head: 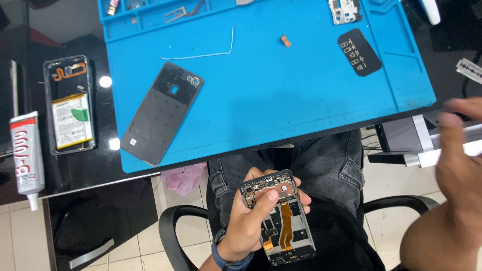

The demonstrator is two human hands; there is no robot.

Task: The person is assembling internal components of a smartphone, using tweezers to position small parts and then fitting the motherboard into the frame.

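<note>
Low centre of the frame: an opened phone [279, 218] was gripped in the left hand [251, 221], fingers wrapped behind and thumb pressed across the upper board, presumably to steady it over the lap. Its long axis ran near-vertical, camera end toward the blue mat [281, 90]. The right hand [459, 165], blurred at right edge; finger state could not be told.

Blue mat [281, 95], back cover [161, 113], glue tube [27, 155]
</note>
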